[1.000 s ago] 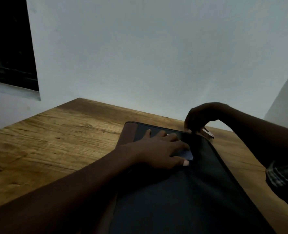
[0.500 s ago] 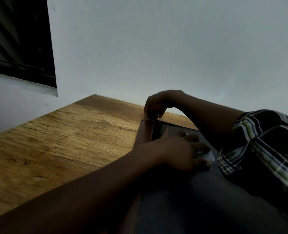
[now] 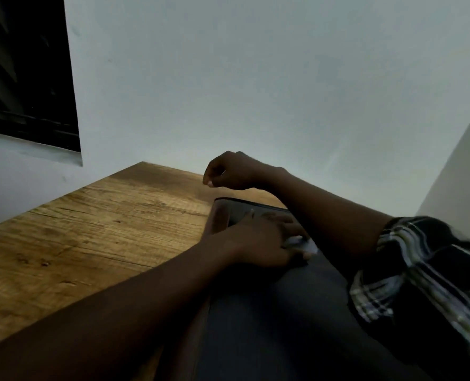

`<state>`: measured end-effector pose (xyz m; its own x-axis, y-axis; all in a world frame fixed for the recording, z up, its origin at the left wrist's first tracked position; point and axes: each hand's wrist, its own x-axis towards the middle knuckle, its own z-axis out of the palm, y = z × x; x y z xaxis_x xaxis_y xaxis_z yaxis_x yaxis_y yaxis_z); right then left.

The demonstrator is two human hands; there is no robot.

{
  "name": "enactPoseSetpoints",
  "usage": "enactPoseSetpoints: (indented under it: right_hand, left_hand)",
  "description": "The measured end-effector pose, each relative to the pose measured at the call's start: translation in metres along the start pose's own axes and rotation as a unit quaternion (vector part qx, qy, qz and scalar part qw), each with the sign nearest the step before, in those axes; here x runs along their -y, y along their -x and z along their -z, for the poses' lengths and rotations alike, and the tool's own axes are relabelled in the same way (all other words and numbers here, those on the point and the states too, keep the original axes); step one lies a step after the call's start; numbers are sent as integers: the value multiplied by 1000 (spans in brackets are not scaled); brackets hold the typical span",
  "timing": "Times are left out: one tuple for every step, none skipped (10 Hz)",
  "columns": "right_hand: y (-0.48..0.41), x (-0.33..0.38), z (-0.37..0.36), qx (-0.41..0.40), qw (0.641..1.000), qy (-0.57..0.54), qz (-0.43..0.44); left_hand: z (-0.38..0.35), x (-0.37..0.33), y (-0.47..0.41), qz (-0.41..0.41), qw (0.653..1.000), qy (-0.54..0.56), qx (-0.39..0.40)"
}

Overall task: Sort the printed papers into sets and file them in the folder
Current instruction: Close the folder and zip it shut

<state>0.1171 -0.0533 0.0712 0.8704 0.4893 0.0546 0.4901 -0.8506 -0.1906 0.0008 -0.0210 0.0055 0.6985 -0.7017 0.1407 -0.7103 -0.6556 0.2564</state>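
While my left hand (image 3: pixel 261 240) presses flat, fingers spread, on the dark folder (image 3: pixel 269 325) toward the desk's (image 3: pixel 90 243) right edge, my right hand (image 3: pixel 228 170) has swept leftward along the folder's far edge. It now hangs curled above the far left corner; whether it pinches anything I cannot tell. I judge the folder closed, with the papers inside.

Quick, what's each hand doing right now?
Left hand: open, pressing flat on the folder.
Right hand: fingers curled; cannot tell if holding anything.
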Motion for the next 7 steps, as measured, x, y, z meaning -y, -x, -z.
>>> enactPoseSetpoints:
  right_hand:
    - [62, -7, 30, -40, 999, -18, 6]
    - [140, -22, 50, -72, 995, -57, -39]
    - [209, -34, 46, -125, 981, -99, -110]
    - [283, -32, 19, -205, 953, -152, -160]
    - [337, -20, -14, -185, 945, -186, -196]
    - [355, -16, -38, -173, 943, -189, -213]
    - [357, -7, -50, -193, 933, -210, -219]
  left_hand:
    - [7, -7, 5, 0, 1000, -5, -11]
    - [12, -12, 10, -11, 999, -6, -35]
    - [22, -25, 23, -25, 995, -33, -96]
    - [34, -48, 40, -21, 990, -28, -135]
    - [35, -66, 63, -35, 994, 17, -107]
    - [31, -77, 84, 17, 999, -1, -38]
    - [25, -78, 107, 101, 995, 0, -6]
